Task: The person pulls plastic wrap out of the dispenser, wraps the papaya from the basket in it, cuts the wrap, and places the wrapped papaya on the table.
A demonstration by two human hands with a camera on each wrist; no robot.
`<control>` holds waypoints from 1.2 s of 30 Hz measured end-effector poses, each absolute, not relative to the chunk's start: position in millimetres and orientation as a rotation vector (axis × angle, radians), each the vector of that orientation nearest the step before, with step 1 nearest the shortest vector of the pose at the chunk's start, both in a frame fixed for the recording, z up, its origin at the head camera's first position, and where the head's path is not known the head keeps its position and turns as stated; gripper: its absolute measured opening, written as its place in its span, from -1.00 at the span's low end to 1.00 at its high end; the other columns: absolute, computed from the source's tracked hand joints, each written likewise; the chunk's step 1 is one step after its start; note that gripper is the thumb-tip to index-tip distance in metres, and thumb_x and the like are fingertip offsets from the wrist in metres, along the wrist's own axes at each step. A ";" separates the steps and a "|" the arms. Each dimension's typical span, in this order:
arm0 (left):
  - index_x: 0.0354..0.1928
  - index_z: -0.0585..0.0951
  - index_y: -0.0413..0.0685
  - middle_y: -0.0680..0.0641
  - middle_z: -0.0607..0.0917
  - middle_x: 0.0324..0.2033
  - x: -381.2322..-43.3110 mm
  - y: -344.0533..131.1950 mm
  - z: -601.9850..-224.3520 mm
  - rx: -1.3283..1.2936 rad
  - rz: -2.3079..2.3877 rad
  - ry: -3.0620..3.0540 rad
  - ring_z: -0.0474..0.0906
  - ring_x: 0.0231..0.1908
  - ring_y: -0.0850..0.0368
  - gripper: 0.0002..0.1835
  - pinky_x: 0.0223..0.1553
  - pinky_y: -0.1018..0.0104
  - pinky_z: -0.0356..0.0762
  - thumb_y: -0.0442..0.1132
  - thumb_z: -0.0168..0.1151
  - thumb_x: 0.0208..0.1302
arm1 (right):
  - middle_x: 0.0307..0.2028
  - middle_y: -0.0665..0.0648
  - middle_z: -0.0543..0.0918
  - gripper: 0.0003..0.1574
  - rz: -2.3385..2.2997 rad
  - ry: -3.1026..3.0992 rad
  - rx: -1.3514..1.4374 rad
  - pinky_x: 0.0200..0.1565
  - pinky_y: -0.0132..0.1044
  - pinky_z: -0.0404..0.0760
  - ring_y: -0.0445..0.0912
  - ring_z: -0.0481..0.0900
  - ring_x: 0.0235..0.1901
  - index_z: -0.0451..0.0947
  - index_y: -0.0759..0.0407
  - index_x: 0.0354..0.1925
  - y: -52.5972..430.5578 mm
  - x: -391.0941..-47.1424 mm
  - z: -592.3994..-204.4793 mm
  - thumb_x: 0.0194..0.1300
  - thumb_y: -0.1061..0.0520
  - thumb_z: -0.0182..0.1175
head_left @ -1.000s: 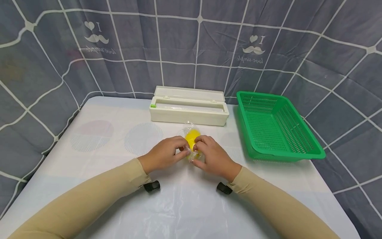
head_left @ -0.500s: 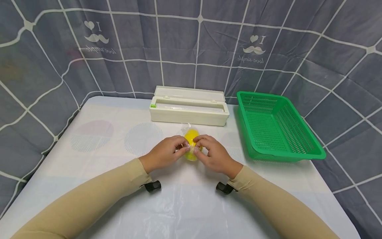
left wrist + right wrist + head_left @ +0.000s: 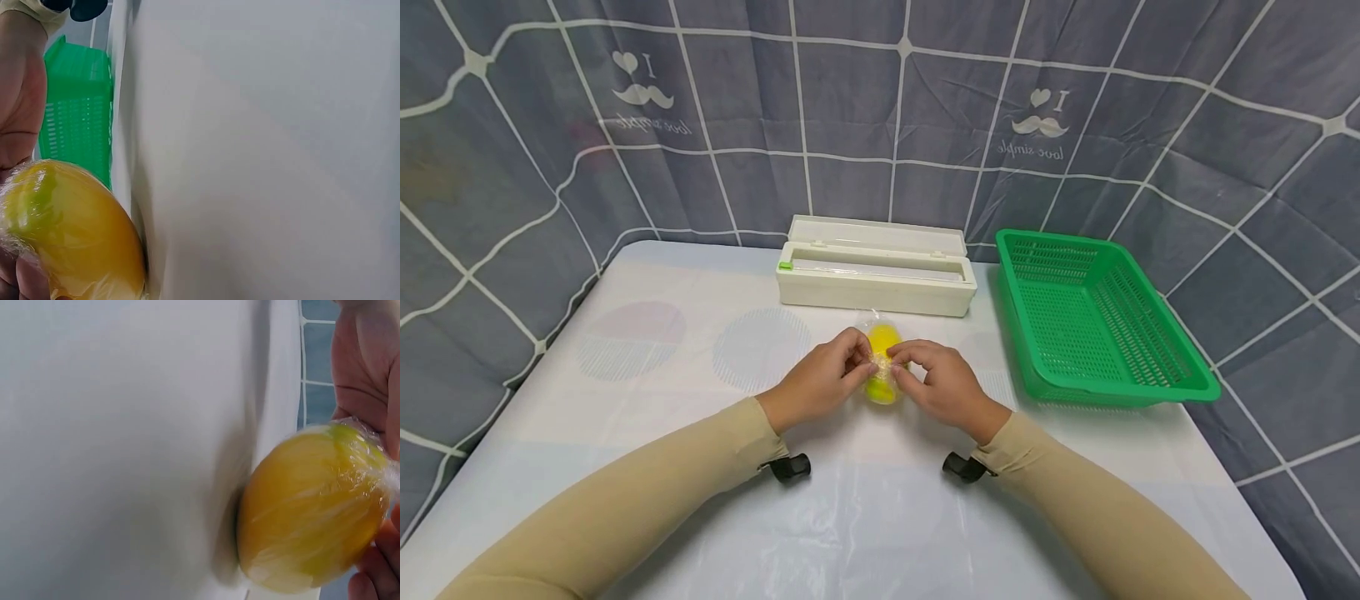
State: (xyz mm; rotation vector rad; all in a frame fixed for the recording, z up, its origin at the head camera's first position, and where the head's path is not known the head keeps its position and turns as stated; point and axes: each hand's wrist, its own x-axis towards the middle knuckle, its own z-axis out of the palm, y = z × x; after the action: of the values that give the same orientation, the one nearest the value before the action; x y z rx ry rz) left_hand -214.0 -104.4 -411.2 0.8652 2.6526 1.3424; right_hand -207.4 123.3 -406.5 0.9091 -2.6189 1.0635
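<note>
A yellow fruit with a green patch [image 3: 882,390], mango-like in shape, lies on the table wrapped in clear cling film [image 3: 880,364]. From the left, my left hand [image 3: 820,372] pinches the film between thumb and fingertips over the top of the fruit. My right hand [image 3: 946,387] pinches it from the other side, its fingertips close to the left ones. Both wrist views show the film stretched smooth over the fruit's side [image 3: 87,231] and crumpled where it is gathered [image 3: 375,459]. A loose flap of film stands up at the far end.
Behind the fruit stands a white cling film dispenser [image 3: 876,293], its lid raised and a roll inside. A green plastic basket [image 3: 1033,367] sits at the right. A grey checked curtain [image 3: 850,100] hangs round the table's back and sides.
Both hands stay at the fruit. Their fingertips have drawn the film together into a crumpled bunch over its middle, and more of the green near end shows.
</note>
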 end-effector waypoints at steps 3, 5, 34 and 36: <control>-0.11 0.37 -0.09 0.00 0.56 -0.42 -214.5 -104.8 -411.7 0.836 1.368 2.648 0.44 -0.41 0.17 -0.77 -0.35 0.39 0.41 -0.26 0.28 0.51 | -0.03 0.21 0.81 -0.94 1.097 -2.613 0.818 0.17 0.06 0.70 0.11 0.76 0.08 0.71 0.20 -0.26 120.6 -207.6 -408.7 0.41 0.25 0.32; -0.14 0.35 -0.08 -0.01 0.55 -0.43 -214.8 -104.8 -412.2 0.834 1.362 2.660 0.43 -0.42 0.17 -0.75 -0.37 0.40 0.39 -0.26 0.28 0.51 | -0.05 0.20 0.81 -0.96 1.138 -2.612 0.754 0.13 0.10 0.70 0.12 0.77 0.05 0.70 0.22 -0.19 118.6 -207.2 -409.0 0.39 0.27 0.34; 0.25 0.71 0.05 -0.15 0.54 0.35 -228.2 -105.1 -411.5 0.935 0.975 2.810 0.62 0.24 -0.10 -0.63 0.32 -0.02 0.58 -0.07 0.34 0.48 | 0.47 0.21 0.48 -0.55 1.209 -2.858 0.700 0.41 0.21 0.48 0.20 0.41 0.49 0.68 0.14 0.21 131.3 -226.4 -408.9 0.41 0.07 0.40; 0.27 0.69 0.06 -0.14 0.53 0.40 -231.2 -107.0 -410.8 0.933 0.966 2.752 0.55 0.35 -0.13 -0.62 0.41 -0.08 0.49 -0.07 0.34 0.48 | 0.53 0.19 0.41 -0.46 1.278 -2.910 0.668 0.45 0.23 0.42 0.21 0.36 0.53 0.63 0.11 0.30 132.9 -228.7 -409.6 0.42 0.04 0.40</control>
State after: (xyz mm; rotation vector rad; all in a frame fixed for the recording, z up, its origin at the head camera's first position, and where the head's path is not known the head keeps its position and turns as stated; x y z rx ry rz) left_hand -231.2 -107.0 -410.8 0.9332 2.7523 0.9662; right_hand -228.7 132.9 -409.6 0.6682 -2.9097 1.2782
